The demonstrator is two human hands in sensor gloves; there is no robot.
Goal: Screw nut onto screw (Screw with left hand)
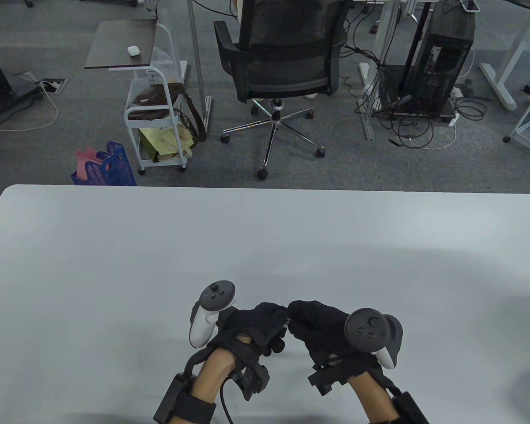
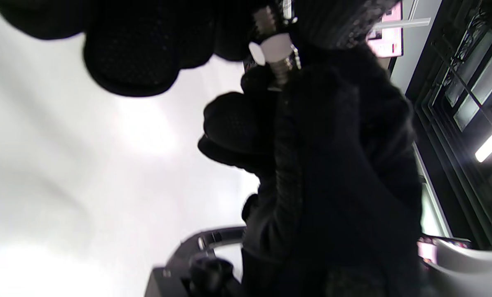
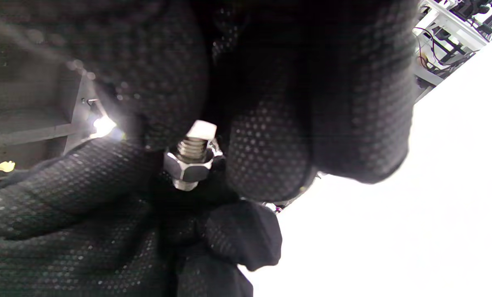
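Observation:
My left hand (image 1: 274, 324) and right hand (image 1: 301, 317) meet fingertip to fingertip low over the white table (image 1: 159, 265). Between them is a steel screw (image 3: 193, 146) with a hex nut (image 3: 188, 167) threaded partway along its shaft. In the right wrist view my right fingers (image 3: 270, 156) pinch the screw's upper end, and my left hand (image 3: 64, 198) closes around the nut from below. The left wrist view shows the bright nut (image 2: 274, 47) with thread on both sides of it, my left fingers (image 2: 130, 53) above and my right hand (image 2: 344, 165) below. The table view hides both parts.
The table's far edge (image 1: 265, 190) runs across the middle of the view. Beyond it on the floor stand an office chair (image 1: 282, 66), a white cart (image 1: 154, 115) and a blue crate (image 1: 110, 168).

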